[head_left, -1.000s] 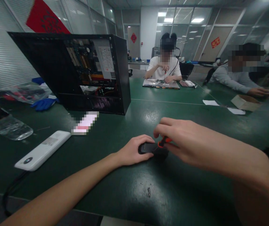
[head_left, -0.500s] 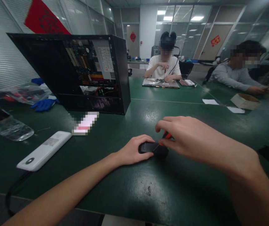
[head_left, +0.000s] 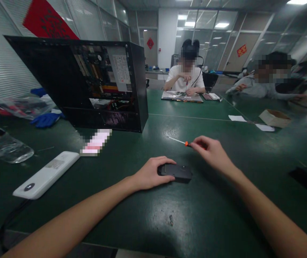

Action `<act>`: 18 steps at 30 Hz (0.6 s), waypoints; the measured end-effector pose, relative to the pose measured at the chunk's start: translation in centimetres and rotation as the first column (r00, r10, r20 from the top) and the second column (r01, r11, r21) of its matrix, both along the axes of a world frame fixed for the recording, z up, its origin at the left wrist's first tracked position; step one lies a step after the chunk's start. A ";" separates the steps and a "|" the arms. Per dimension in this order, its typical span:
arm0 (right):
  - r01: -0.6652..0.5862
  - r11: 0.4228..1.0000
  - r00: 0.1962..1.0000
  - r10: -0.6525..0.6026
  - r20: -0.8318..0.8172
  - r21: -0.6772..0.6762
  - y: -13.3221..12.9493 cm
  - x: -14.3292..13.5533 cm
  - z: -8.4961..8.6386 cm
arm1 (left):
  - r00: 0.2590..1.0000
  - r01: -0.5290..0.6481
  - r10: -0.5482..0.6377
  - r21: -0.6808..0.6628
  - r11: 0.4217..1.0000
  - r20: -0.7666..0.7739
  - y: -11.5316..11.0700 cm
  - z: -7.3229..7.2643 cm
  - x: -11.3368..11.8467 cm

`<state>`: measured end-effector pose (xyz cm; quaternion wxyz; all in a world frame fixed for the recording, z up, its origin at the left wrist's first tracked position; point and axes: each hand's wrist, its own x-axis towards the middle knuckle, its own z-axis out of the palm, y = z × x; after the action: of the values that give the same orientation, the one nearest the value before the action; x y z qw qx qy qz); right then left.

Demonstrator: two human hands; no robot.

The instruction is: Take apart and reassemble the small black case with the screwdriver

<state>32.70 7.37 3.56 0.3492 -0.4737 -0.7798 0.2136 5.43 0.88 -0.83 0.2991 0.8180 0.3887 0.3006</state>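
Black oblong device [head_left: 180,172]: set on the green surface [head_left: 142,215], near side, centre. Its left end is gripped by the left hand [head_left: 152,173], the thumb laid along the near edge and the fingers curled over the far edge.

Screwdriver [head_left: 187,143], orange-and-black handle, thin pale shaft: clasped at the handle by the right hand [head_left: 209,150], the shaft pointed left and slightly far. It is held apart from the device, to its far right.

Computer case [head_left: 139,82], black, open-sided: placed far left of the device, internal boards and cables exposed.

White oblong unit [head_left: 47,175], dark cord attached: laid at left. Clear bottle [head_left: 8,147]: laid on its side, far left of the unit.

Blue glove [head_left: 45,120]: left beside the case.

Cardboard box [head_left: 274,118], open-topped: placed far right, paper sheets [head_left: 237,118] laid near it.
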 end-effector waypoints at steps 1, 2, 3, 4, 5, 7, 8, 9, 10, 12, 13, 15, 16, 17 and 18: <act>-0.003 1.000 1.000 0.003 0.005 -0.012 -0.1 -0.2 -1.8 | 1.000 -0.002 0.002 -0.003 1.000 0.001 0.0 0.0 0.0; -0.021 0.999 1.000 0.021 0.013 -0.024 -0.2 -0.5 -3.3 | 1.000 -0.001 0.001 -0.003 1.000 0.003 0.0 0.0 0.0; -0.044 0.998 0.999 0.045 0.019 -0.034 -0.4 -0.9 -4.4 | 1.000 0.000 0.000 0.000 1.000 0.007 0.0 0.0 0.0; -0.066 0.997 0.998 0.067 0.021 -0.045 -0.7 -1.2 -5.2 | 1.000 0.003 -0.003 0.004 1.000 0.012 0.0 0.0 0.0; -0.086 0.995 0.996 0.087 0.019 -0.054 -0.8 -1.5 -5.6 | 1.000 0.007 -0.007 0.007 1.000 0.016 0.0 -0.1 0.0; -0.109 0.992 0.994 0.110 0.003 -0.069 -1.1 -1.9 -5.8 | 1.000 0.011 -0.011 0.010 1.000 0.019 0.0 -0.1 0.0; -0.113 0.991 0.994 0.112 -0.009 -0.075 -1.1 -2.0 -5.7 | 1.000 0.010 -0.010 0.008 1.000 0.020 0.0 -0.1 0.0; -0.115 0.990 0.993 0.113 -0.022 -0.083 -1.2 -2.0 -5.6 | 1.000 0.007 -0.007 0.004 1.000 0.022 0.0 -0.2 0.0; -0.115 0.989 0.993 0.112 -0.035 -0.091 -1.2 -2.0 -5.5 | 1.000 0.003 -0.003 -0.002 1.000 0.027 0.0 -0.2 0.0; -0.115 0.987 0.992 0.109 -0.063 -0.109 -1.1 -1.9 -5.5 | 0.999 -0.001 0.002 -0.023 1.000 0.051 0.0 -0.4 0.0; -0.118 0.986 0.991 0.109 -0.076 -0.119 -1.1 -1.8 -5.6 | 0.998 -0.001 0.003 -0.036 0.999 0.065 0.0 -0.4 0.0; -0.128 0.982 0.988 0.115 -0.103 -0.138 -1.0 -1.8 -5.8 | 0.996 -0.002 0.007 -0.059 0.998 0.086 0.0 -0.5 0.0; -0.135 0.980 0.986 0.119 -0.117 -0.147 -1.0 -1.8 -5.9 | 0.996 -0.004 0.010 -0.068 0.998 0.090 0.0 -0.6 0.0; -0.143 0.977 0.984 0.124 -0.131 -0.156 -1.0 -1.8 -6.0 | 0.996 -0.006 0.013 -0.076 0.997 0.091 0.0 -0.6 0.0; -0.152 0.975 0.981 0.128 -0.145 -0.165 -1.0 -1.9 -6.0 | 0.996 -0.008 0.016 -0.086 0.996 0.089 0.0 -0.7 0.0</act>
<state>30.81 6.36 -2.47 0.3414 -0.4309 -0.7645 0.3366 5.42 0.91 -1.52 0.3490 0.7879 0.3922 0.3217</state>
